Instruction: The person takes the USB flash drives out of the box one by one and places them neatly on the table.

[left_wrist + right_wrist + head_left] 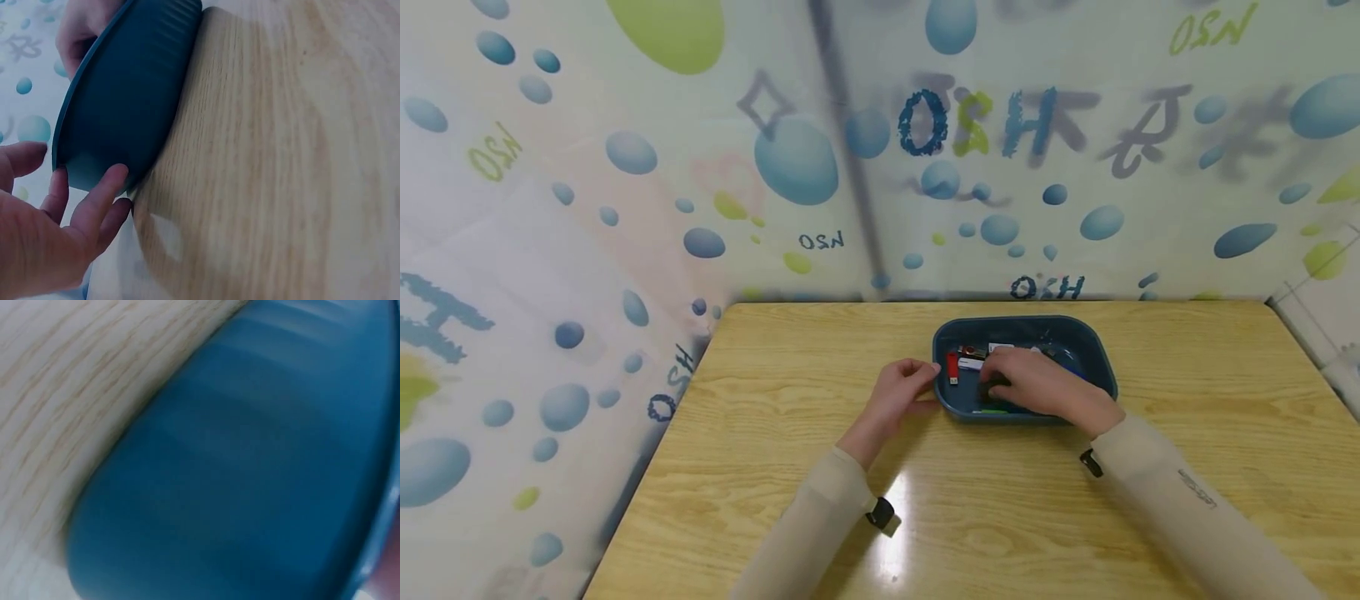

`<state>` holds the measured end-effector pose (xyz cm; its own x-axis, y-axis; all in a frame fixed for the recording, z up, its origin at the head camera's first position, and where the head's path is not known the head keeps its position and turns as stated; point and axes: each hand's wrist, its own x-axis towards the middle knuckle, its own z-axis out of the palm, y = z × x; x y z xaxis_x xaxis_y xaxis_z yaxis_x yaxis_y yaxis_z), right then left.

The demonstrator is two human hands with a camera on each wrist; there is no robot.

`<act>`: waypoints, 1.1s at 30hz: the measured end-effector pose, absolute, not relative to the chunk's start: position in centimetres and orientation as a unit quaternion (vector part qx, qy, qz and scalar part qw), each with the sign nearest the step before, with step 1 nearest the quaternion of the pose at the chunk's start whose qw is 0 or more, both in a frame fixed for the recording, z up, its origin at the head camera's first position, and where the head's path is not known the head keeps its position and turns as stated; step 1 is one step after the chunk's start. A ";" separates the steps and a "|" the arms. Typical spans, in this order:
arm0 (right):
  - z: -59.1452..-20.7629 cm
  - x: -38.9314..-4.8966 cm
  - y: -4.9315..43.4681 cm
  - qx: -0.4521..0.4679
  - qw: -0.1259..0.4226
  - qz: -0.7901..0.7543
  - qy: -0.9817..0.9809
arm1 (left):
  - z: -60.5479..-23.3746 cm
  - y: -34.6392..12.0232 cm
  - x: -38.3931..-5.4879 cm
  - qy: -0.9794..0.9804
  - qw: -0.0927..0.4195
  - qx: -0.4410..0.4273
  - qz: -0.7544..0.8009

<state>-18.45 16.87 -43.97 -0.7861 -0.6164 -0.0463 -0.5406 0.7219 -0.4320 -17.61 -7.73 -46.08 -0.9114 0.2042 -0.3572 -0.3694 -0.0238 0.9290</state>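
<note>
A dark blue plastic basin point(1097, 346) stands on the table, its outer wall point(137, 94) filling much of both wrist views. My left hand point(901, 387) is at the basin's left end; in the left wrist view its extended fingers point(100, 203) touch the outside. Inside the basin, my right hand point(1030, 379) reaches down with bent fingers near a dark patch; whether they hold anything is hidden. Left of them lie a red USB stick point(952, 368) and a white-and-dark stick point(971, 364). A green item point(990, 411) shows by the near wall.
More small items lie along the basin's far side, including a reddish-brown one point(967, 351) and a white one point(1000, 346). A blue item point(1072, 370) is partly behind the right hand. The wooden table point(790, 358) meets a patterned curtain point(790, 267) at the back.
</note>
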 end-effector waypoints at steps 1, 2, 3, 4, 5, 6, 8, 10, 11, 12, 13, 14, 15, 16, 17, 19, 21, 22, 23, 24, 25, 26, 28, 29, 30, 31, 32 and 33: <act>-43.8 -18.2 17.1 -0.311 0.088 -0.206 0.924 | -46.1 -7.7 -17.8 0.671 0.202 -0.063 0.710; -43.7 -18.0 17.3 -0.307 0.084 -0.212 0.924 | -46.1 -7.7 -17.9 0.673 0.202 -0.065 0.709; -43.5 -17.8 17.5 -0.302 0.082 -0.217 0.925 | -46.1 -7.6 -18.0 0.675 0.200 -0.066 0.707; -43.2 -17.5 17.7 -0.295 0.081 -0.222 0.926 | -46.1 -7.6 -18.1 0.678 0.201 -0.068 0.704; -42.9 -17.2 17.9 -0.287 0.079 -0.225 0.928 | -46.1 -7.6 -18.2 0.680 0.200 -0.067 0.702; -42.7 -17.0 18.1 -0.280 0.073 -0.226 0.930 | -46.1 -7.6 -18.2 0.682 0.198 -0.065 0.701; -42.3 -16.3 18.6 -0.264 0.057 -0.232 0.934 | -46.0 -7.6 -18.2 0.687 0.195 -0.060 0.698; -41.9 -15.7 19.2 -0.246 0.035 -0.239 0.939 | -46.0 -7.6 -18.3 0.689 0.193 -0.053 0.697; -41.8 -15.4 19.5 -0.237 0.024 -0.241 0.941 | -46.0 -7.6 -18.3 0.687 0.191 -0.052 0.699; -41.6 -15.1 19.8 -0.228 0.012 -0.245 0.942 | -46.0 -7.6 -18.3 0.687 0.189 -0.051 0.700; -41.5 -14.8 20.1 -0.217 0.005 -0.250 0.943 | -46.0 -7.5 -18.3 0.688 0.186 -0.051 0.700; -41.3 -14.5 20.4 -0.207 0.000 -0.256 0.944 | -46.0 -7.5 -18.3 0.688 0.184 -0.052 0.700; -41.2 -14.2 20.7 -0.196 -0.005 -0.262 0.945 | -46.1 -7.5 -18.4 0.687 0.182 -0.053 0.701; -41.1 -13.9 21.0 -0.186 -0.010 -0.267 0.946 | -46.1 -7.5 -18.4 0.688 0.181 -0.056 0.701; -41.1 -13.6 21.4 -0.178 -0.014 -0.271 0.946 | -46.1 -7.5 -18.5 0.688 0.179 -0.058 0.701; -40.9 -13.1 22.0 -0.164 -0.025 -0.279 0.946 | -46.1 -7.5 -18.5 0.691 0.177 -0.062 0.698; -40.9 -12.5 22.6 -0.151 -0.040 -0.283 0.946 | -46.1 -7.4 -18.7 0.693 0.175 -0.064 0.697; -40.9 -12.2 23.0 -0.145 -0.047 -0.285 0.946 | -46.2 -7.4 -18.7 0.694 0.173 -0.064 0.696; -40.9 -11.9 23.3 -0.140 -0.057 -0.284 0.947 | -46.2 -7.4 -18.8 0.693 0.172 -0.064 0.697; -40.9 -11.6 23.6 -0.135 -0.065 -0.287 0.946 | -46.2 -7.4 -18.8 0.692 0.171 -0.064 0.698; -40.9 -11.4 23.9 -0.129 -0.072 -0.291 0.945 | -46.2 -7.4 -18.8 0.691 0.170 -0.065 0.699; -40.9 -11.1 24.2 -0.123 -0.080 -0.294 0.944 | -46.3 -7.4 -18.9 0.690 0.169 -0.065 0.700; -41.0 -10.6 24.8 -0.115 -0.095 -0.301 0.942 | -46.2 -7.3 -19.0 0.688 0.169 -0.068 0.702; -41.1 -10.4 25.1 -0.110 -0.104 -0.303 0.941 | -46.2 -7.3 -19.0 0.687 0.169 -0.069 0.704; -41.1 -10.1 25.5 -0.105 -0.110 -0.307 0.940 | -46.2 -7.3 -19.1 0.687 0.169 -0.070 0.703; -41.2 -9.9 25.8 -0.100 -0.116 -0.309 0.939 | -46.1 -7.3 -19.1 0.686 0.169 -0.072 0.704; -41.2 -9.7 26.1 -0.095 -0.121 -0.309 0.938 | -46.1 -7.3 -19.1 0.685 0.169 -0.073 0.705; -41.3 -9.5 26.5 -0.090 -0.125 -0.311 0.938 | -46.1 -7.3 -19.2 0.685 0.169 -0.073 0.705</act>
<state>-9.48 26.49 -41.28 -0.9527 -0.0914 0.2900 -0.2464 0.7909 -0.5602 -19.16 -7.35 -46.09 -0.9322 0.1375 -0.3348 -0.3388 -0.0059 0.9409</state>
